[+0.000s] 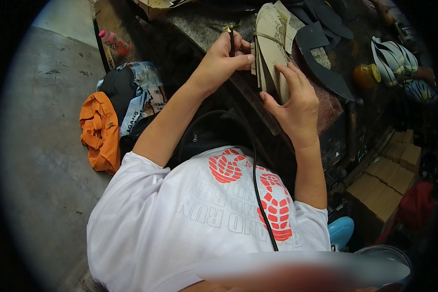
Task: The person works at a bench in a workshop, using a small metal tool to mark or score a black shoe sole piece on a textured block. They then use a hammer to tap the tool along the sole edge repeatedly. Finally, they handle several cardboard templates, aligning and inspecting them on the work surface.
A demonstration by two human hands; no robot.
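My left hand [231, 52] is closed around a slim dark stick-like tool [231, 40] with a yellowish bit near its top. Its kind I cannot make out. Right beside it, at the bench edge, is a bundle of long cream-coloured cut sheets [271, 41], several layers thick, tied round with a thin band. My right hand [297, 100] grips the bundle's near end, fingertips on its top face and thumb at the near edge. The fingers of my left hand almost meet the bundle's left side; whether they touch it, I cannot tell.
Dark curved cut pieces [321, 61] lie right of the bundle. Farther right are an orange jar [366, 76] and striped pale pieces [394, 61]. Brown cartons [382, 187] stand lower right. At left are a pink bottle [115, 43] and an orange cloth [100, 131].
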